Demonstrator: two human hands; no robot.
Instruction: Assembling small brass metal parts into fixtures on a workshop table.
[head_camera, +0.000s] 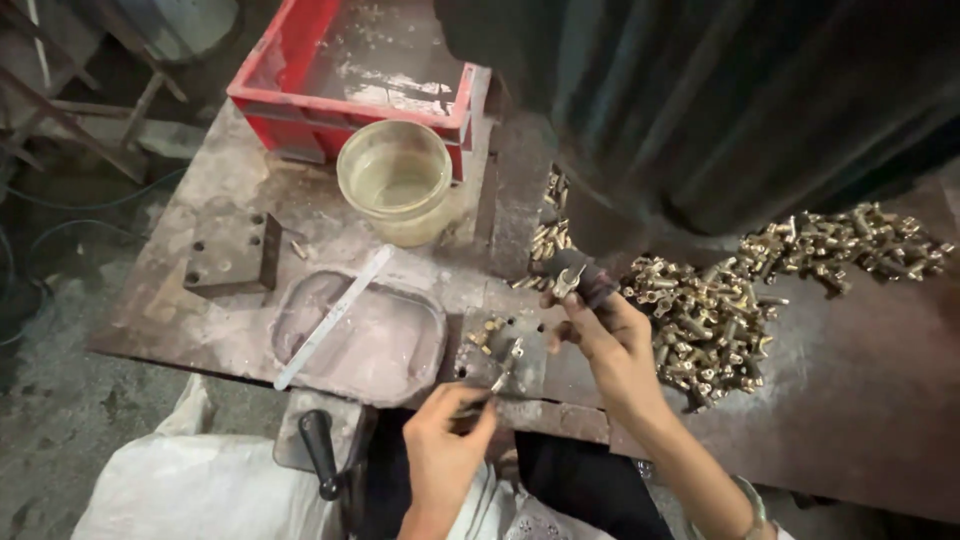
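Observation:
My right hand (605, 335) holds a small brass fitting (567, 280) up at a dark holder under the big machine body (720, 110). My left hand (447, 432) is closed on a thin metal tool (497, 378) whose tip carries another small brass piece (516, 349) over a dark steel block (500, 345). A heap of brass fittings (705, 325) lies just right of my right hand, and a second heap (850, 245) lies farther right. More brass pieces (550, 235) sit by the machine's base.
A red plastic crate (300, 85) stands at the back, with a clear plastic tub (395, 180) in front of it. A shallow metal tray (400, 350) holds a flat white strip (330, 318). A drilled steel block (232, 255) lies left. A black lever handle (320, 455) and white sacking (200, 490) are near my lap.

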